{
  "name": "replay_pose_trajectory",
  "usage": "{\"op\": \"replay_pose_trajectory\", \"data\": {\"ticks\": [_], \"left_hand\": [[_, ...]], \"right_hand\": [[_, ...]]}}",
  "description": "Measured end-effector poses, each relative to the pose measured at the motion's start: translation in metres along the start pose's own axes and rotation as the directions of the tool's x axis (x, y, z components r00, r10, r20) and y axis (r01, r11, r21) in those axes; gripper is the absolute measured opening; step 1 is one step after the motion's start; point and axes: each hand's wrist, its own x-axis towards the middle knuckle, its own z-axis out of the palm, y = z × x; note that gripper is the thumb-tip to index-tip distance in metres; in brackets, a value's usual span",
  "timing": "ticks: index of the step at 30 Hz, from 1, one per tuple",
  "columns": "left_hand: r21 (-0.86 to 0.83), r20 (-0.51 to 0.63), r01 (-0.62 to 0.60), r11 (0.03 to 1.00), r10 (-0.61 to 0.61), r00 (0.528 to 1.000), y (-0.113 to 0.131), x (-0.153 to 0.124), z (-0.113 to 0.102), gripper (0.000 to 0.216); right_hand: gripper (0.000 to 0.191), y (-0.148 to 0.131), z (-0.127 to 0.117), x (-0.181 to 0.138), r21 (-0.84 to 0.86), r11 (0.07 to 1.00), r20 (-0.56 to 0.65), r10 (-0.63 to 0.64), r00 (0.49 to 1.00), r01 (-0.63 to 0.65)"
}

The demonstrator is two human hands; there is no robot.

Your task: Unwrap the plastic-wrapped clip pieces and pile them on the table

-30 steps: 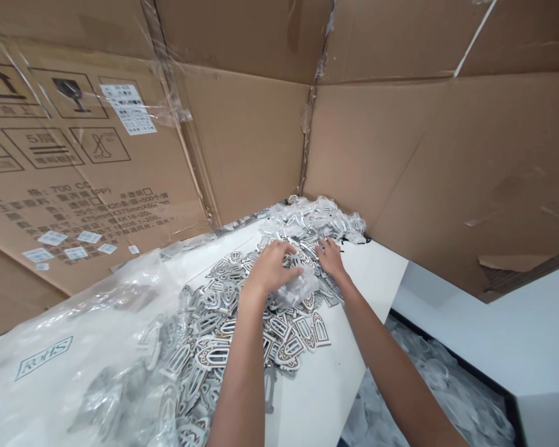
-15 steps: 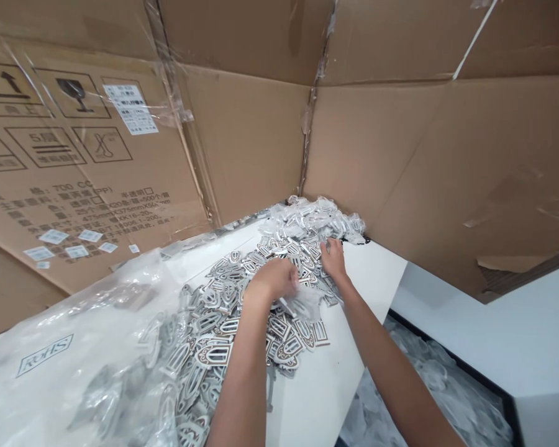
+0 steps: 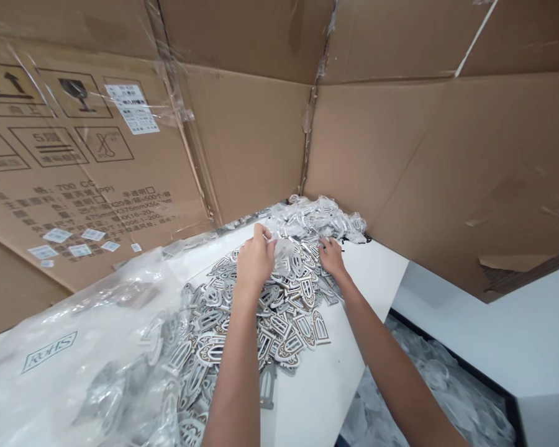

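Flat arch-shaped pieces [image 3: 209,354], white and grey with brown scrollwork and slotted middles, lie heaped on a white tabletop [image 3: 307,397]. Over the far part of this heap, my left hand [image 3: 255,257] is closed, pinching a crumpled clear plastic bag [image 3: 285,253] between thumb and fingers. Whether a piece is inside the bag is unclear. To its right, my right hand [image 3: 333,257] rests at the heap's right edge with bent fingers slightly apart, touching the pieces. Just beyond both hands sits a mound of pieces wrapped in clear plastic [image 3: 319,217].
Tall cardboard walls [image 3: 246,136] meet in a corner behind the table. A large clear plastic bag marked ROHS [image 3: 49,351] covers the left side, with pieces partly under it. Below the table's right edge, crumpled plastic [image 3: 428,379] fills a dark-rimmed container.
My left hand has moved away from me and slightly left, carrying the plastic bag off the middle of the heap. My right hand has barely shifted, its fingers dipping a little.
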Motion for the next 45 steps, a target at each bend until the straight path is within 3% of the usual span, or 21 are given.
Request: {"op": "replay_pose_trajectory", "data": {"ticks": [4, 6, 9, 12, 15, 20, 23, 26, 29, 31, 32, 35, 37, 41, 45], "left_hand": [[-0.035, 0.094, -0.218, 0.975, 0.221, 0.971, -0.011, 0.0, -0.01, 0.013], [-0.003, 0.145, -0.266, 0.964, 0.263, 0.954, -0.01, -0.002, -0.016, 0.005], [0.097, 0.311, -0.206, 0.974, 0.167, 0.936, -0.004, -0.006, -0.018, 0.024], [0.153, 0.475, -0.099, 0.983, 0.015, 0.88, -0.002, -0.009, -0.01, 0.053], [0.217, 0.432, -0.041, 0.975, -0.058, 0.9, -0.005, -0.009, 0.0, 0.058], [0.211, 0.396, -0.037, 0.977, -0.051, 0.917, -0.01, -0.005, 0.003, 0.028], [0.199, 0.37, -0.052, 0.979, -0.026, 0.929, -0.008, -0.004, -0.005, 0.007], [0.114, 0.3, -0.142, 0.983, 0.102, 0.948, -0.004, -0.003, -0.015, 0.008], [-0.111, 0.246, -0.257, 0.96, 0.277, 0.929, 0.001, -0.002, -0.022, 0.014], [-0.195, 0.234, -0.262, 0.945, 0.304, 0.924, 0.002, -0.001, -0.024, 0.017], [-0.156, 0.219, -0.241, 0.958, 0.272, 0.937, 0.001, -0.001, -0.022, 0.017], [0.163, 0.117, -0.113, 0.98, 0.095, 0.989, -0.004, -0.001, -0.015, 0.015], [0.266, 0.086, -0.033, 0.963, 0.01, 0.996, -0.008, -0.001, -0.01, 0.013], [0.115, 0.146, 0.079, 0.99, -0.095, 0.985, -0.016, -0.002, -0.01, 0.014], [-0.005, 0.315, 0.125, 0.992, -0.117, 0.942, -0.029, -0.006, -0.017, 0.054]], "right_hand": [[0.047, 0.0, -0.001, 0.0, 0.023, 1.0, -0.034, -0.01, 0.999, 0.011], [0.045, -0.001, -0.002, -0.001, 0.033, 0.999, -0.054, -0.01, 0.999, 0.012], [0.041, -0.003, -0.006, -0.002, 0.049, 0.999, -0.11, 0.009, 0.994, -0.003], [0.038, -0.004, -0.012, -0.004, 0.097, 0.994, -0.205, 0.06, 0.977, -0.04], [0.033, -0.005, -0.017, -0.005, 0.177, 0.982, -0.293, 0.122, 0.948, -0.072], [0.03, -0.003, -0.019, -0.004, 0.487, 0.865, -0.36, 0.33, 0.873, -0.126], [0.036, -0.002, -0.018, -0.002, 0.564, 0.814, -0.368, 0.4, 0.839, -0.141], [0.04, -0.003, -0.017, -0.002, 0.667, 0.734, -0.34, 0.454, 0.823, -0.13], [0.046, -0.007, -0.019, -0.004, 0.75, 0.652, -0.298, 0.489, 0.819, -0.116], [0.047, -0.009, -0.02, -0.006, 0.762, 0.634, -0.283, 0.507, 0.814, -0.13], [0.046, -0.01, -0.021, -0.006, 0.763, 0.63, -0.277, 0.516, 0.811, -0.14], [0.044, -0.012, -0.023, -0.009, 0.761, 0.629, -0.263, 0.527, 0.808, -0.163], [0.043, -0.013, -0.024, -0.01, 0.758, 0.633, -0.263, 0.518, 0.814, -0.158], [0.043, -0.015, -0.025, -0.012, 0.746, 0.647, -0.271, 0.51, 0.816, -0.157], [0.04, -0.017, -0.025, -0.012, 0.738, 0.654, -0.272, 0.512, 0.815, -0.165]]}}
